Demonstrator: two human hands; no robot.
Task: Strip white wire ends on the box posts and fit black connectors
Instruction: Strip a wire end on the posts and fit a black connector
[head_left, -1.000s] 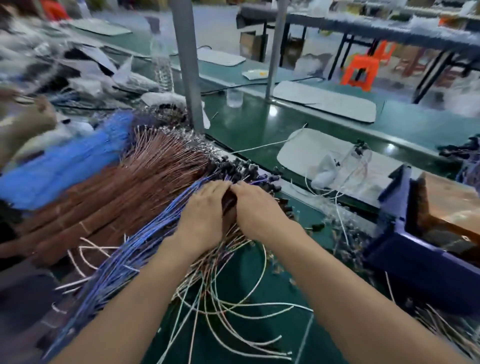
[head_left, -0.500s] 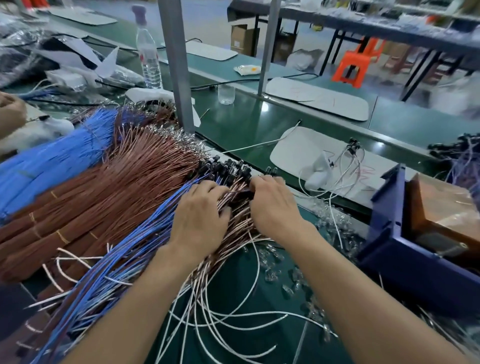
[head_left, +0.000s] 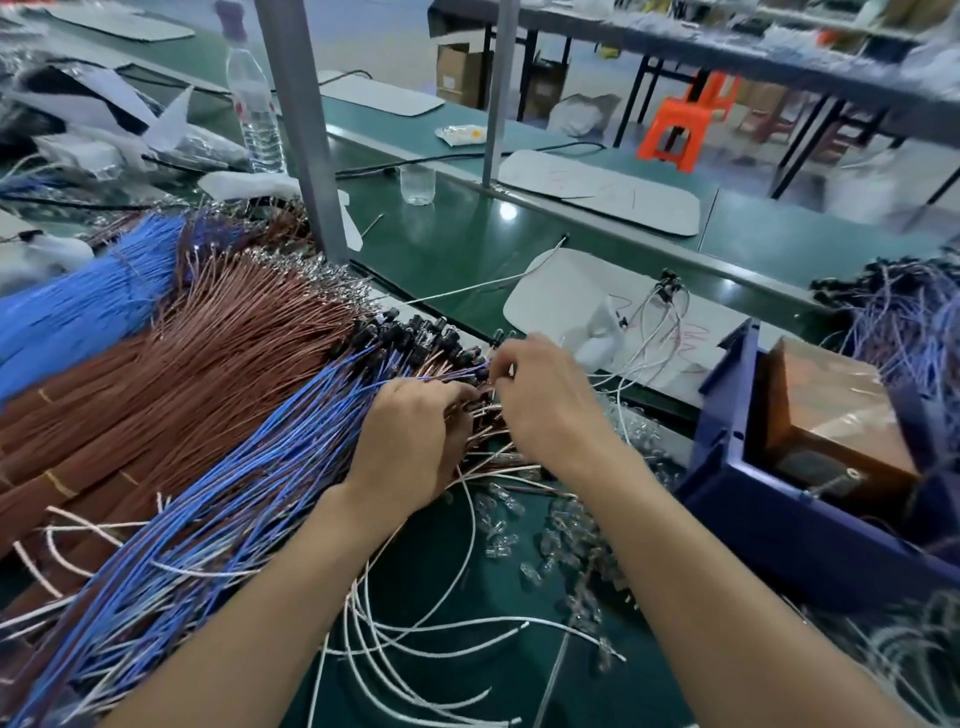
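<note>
Left hand (head_left: 410, 447): in the centre of the frame, fingers curled down on the blue wires (head_left: 249, 499) and brown wires (head_left: 171, 374); a grip cannot be told.
Right hand (head_left: 545, 400): just right of it, fingertips pinched on a thin wire end.
Black connectors (head_left: 410, 332): a row just above both hands.
White wires (head_left: 415, 639): loose on the green worktop (head_left: 457, 244), lower centre, below the hands.
Blue bin (head_left: 810, 525): at the right.

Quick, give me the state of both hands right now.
Left hand: curled closed on the bundle of wires.
Right hand: fingertips pinched at a wire end by the black connectors; what it holds cannot be told.
</note>
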